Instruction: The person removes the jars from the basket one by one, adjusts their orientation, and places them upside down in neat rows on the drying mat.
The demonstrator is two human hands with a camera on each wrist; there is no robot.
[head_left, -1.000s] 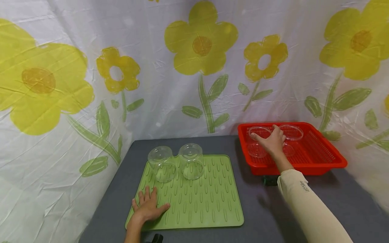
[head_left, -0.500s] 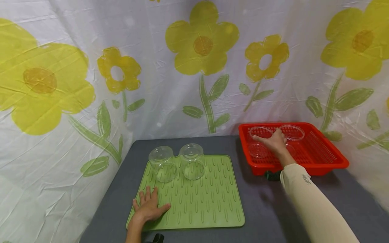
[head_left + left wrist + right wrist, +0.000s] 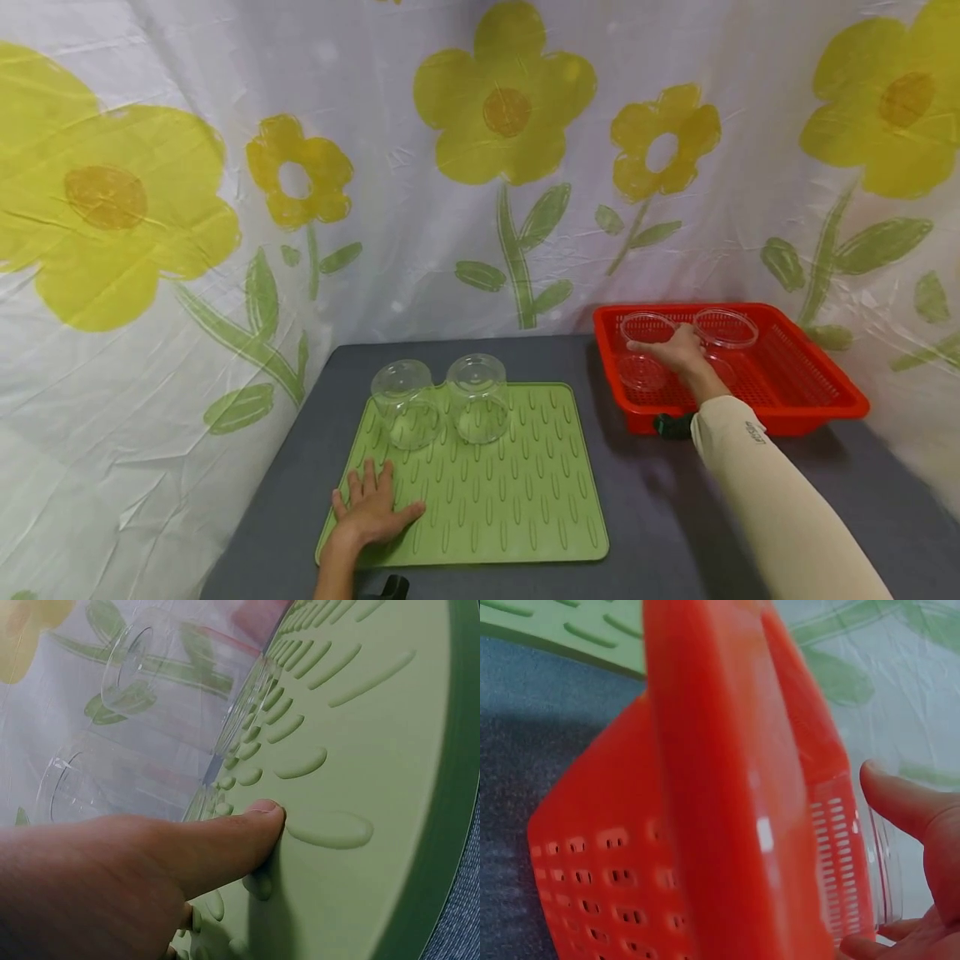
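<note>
Cream sleeve [image 3: 772, 492] with small dark marking, right arm

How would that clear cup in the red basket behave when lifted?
The clear cup looks thin-walled, so probably light and somewhat flexible. Its smooth surface may be slippery. The right hand curls around it inside the red basket, suggesting it lifts easily.

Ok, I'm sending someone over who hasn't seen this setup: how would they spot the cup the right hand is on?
Find the red basket at the table's back right. Two clear cups stand upright inside. The right hand grips the left cup, nearer the green mat; the other cup is untouched.
</note>
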